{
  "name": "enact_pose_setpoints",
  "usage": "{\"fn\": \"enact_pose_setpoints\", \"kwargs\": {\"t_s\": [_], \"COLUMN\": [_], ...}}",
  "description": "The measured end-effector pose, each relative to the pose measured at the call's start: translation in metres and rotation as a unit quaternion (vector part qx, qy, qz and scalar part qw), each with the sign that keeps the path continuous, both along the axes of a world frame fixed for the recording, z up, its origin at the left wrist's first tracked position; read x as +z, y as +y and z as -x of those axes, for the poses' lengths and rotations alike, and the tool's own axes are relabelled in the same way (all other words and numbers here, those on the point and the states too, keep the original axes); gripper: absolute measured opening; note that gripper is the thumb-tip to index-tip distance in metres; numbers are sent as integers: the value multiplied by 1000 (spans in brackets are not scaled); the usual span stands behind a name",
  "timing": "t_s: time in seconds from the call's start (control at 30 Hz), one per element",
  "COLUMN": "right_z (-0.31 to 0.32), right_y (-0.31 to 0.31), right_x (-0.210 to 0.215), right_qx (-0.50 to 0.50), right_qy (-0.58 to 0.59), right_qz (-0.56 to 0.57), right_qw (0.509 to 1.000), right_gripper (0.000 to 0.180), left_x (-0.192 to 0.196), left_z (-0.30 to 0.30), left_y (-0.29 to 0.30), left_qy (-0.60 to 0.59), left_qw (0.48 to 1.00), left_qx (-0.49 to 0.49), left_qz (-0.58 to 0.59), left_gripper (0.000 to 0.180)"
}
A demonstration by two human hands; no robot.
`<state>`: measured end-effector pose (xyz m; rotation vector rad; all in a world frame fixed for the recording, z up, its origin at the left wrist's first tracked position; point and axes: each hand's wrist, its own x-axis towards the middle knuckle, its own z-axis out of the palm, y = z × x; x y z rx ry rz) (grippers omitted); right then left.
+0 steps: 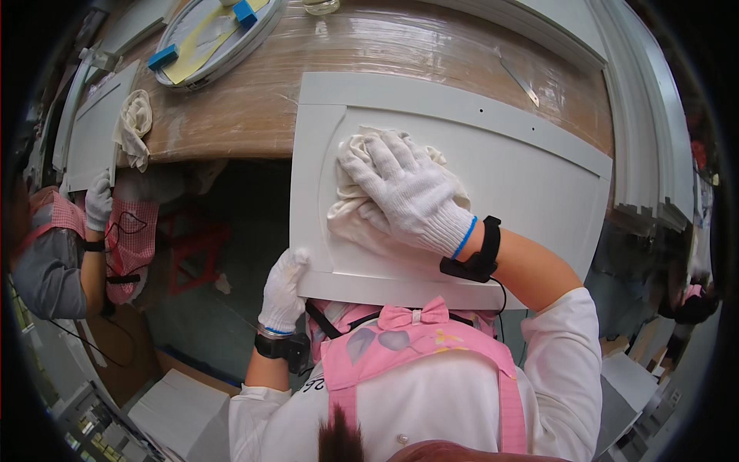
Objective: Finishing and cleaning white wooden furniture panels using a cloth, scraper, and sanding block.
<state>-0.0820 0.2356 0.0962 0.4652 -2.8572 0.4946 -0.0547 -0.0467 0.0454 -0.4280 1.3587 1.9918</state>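
A white cabinet door panel [523, 208] with a raised frame lies in front of me, partly on the table and reaching over its edge to my apron. My right hand [412, 189], in a white knit glove, presses a crumpled cream cloth [358, 219] flat against the recessed middle of the panel. Its fingers are bent over the cloth. At the panel's near left corner, my left hand [284, 289], also gloved, grips the edge. Its thumb side shows, while the fingertips are hidden by the panel.
The table [223, 127] has a brown film-wrapped top. On it are a round white lid [202, 38] with blue blocks and yellow paper, a knife-like blade [523, 86], and a second cloth [135, 127]. White panels [639, 115] stack at right. At left, a co-worker's gloved hand [98, 202] holds another panel.
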Motion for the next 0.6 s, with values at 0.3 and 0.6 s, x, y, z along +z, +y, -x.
{"fn": "enact_pose_setpoints", "kwargs": {"t_s": [0.3,0.6], "right_z": [57,-60], "right_y": [6,130], "right_x": [6,26], "right_qx": [-68,-233], "right_qy": [-3,-50], "right_qz": [33,-20], "right_qw": [997,971], "right_gripper": [45,49], "left_x": [23,-1], "left_z": [-2,-1], "left_y": [3,-12], "left_qy": [11,114], "left_qw": [999,986], "left_qx": [-21,-95], "left_qz": [37,79], "left_gripper": [25,32]}}
